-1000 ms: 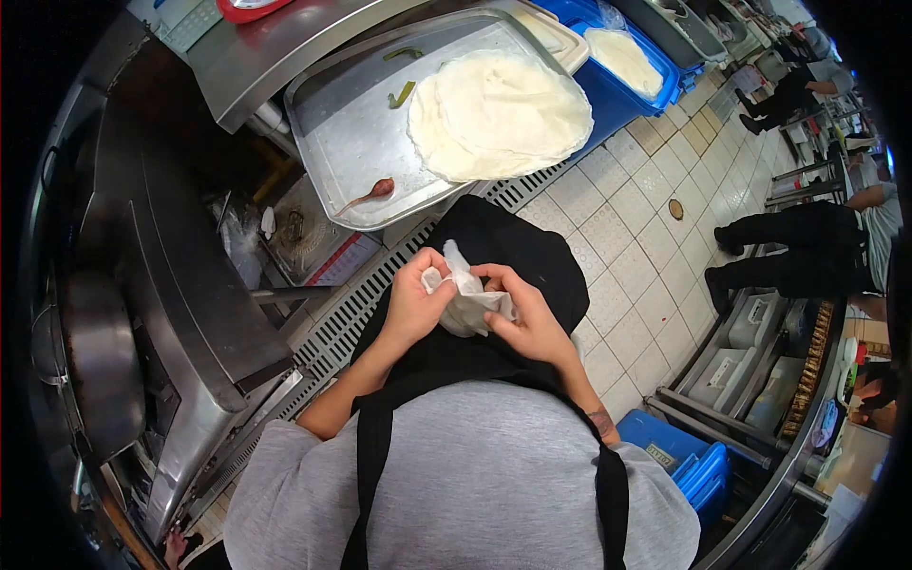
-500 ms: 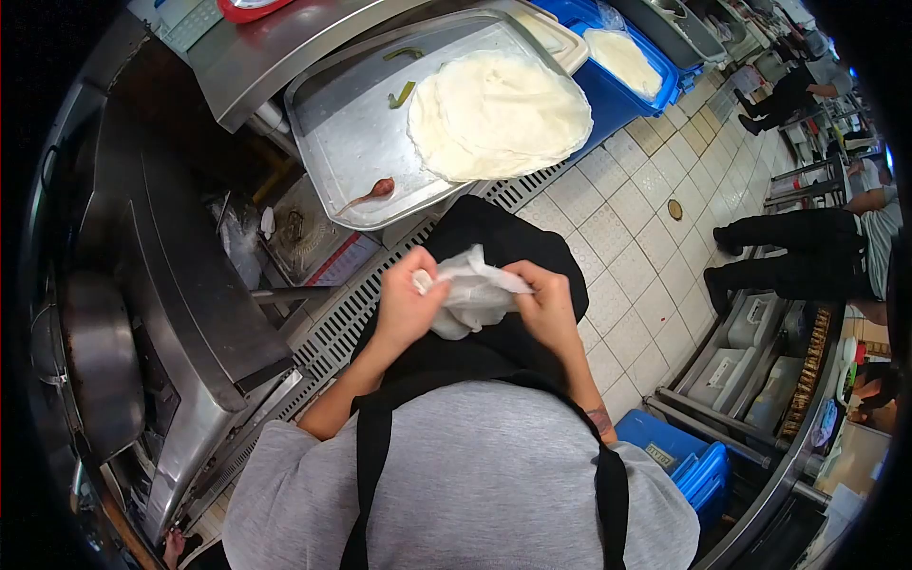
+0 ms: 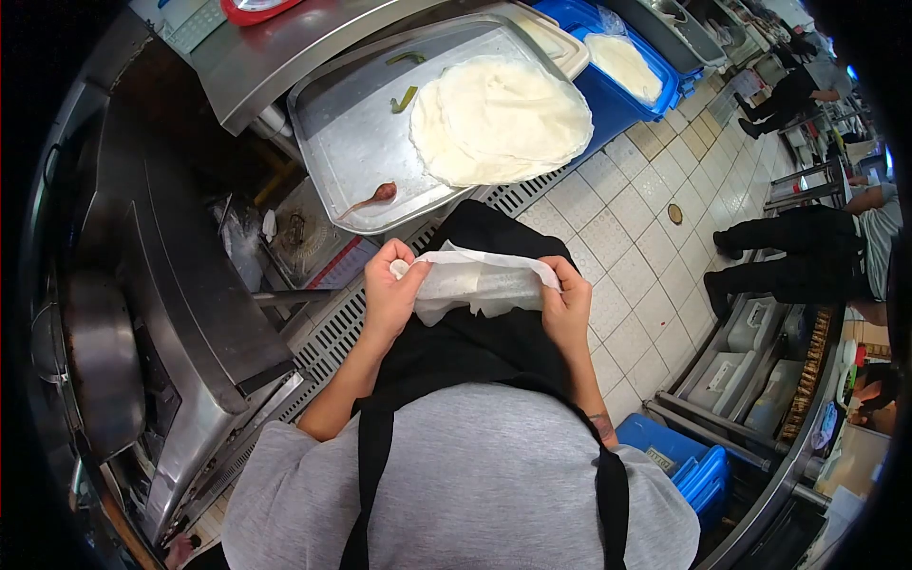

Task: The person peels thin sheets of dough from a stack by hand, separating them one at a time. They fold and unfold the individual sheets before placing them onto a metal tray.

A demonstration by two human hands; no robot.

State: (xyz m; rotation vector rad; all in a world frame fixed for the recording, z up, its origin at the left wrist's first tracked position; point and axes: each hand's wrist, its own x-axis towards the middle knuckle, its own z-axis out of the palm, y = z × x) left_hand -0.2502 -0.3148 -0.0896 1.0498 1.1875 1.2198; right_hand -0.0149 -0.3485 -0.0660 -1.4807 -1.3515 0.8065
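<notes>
A thin, white, slightly see-through sheet (image 3: 475, 283) is stretched between my two hands above the black apron. My left hand (image 3: 392, 290) pinches its left end, where a small white bunched bit shows at the fingers. At the right end, my right hand (image 3: 567, 293) grips the top corner between thumb and fingers. The lower edge hangs loose and looks uneven. Beyond my hands lies a metal tray (image 3: 332, 142) with a stack of pale, round, flat sheets (image 3: 503, 119), a small reddish bulb (image 3: 383, 192) and green scraps (image 3: 406, 99).
Steel counters (image 3: 171, 247) and a large pot (image 3: 103, 361) stand on the left. A blue bin (image 3: 608, 119) holds another pale sheet (image 3: 622, 66). Co-workers (image 3: 798, 252) stand at the right on the tiled floor (image 3: 632, 237). Shelves with containers (image 3: 750, 323) are at the lower right.
My hands have moved slightly apart, and the crumpled white sheet between them is now spread wider and flatter. The tray and its contents look the same.
</notes>
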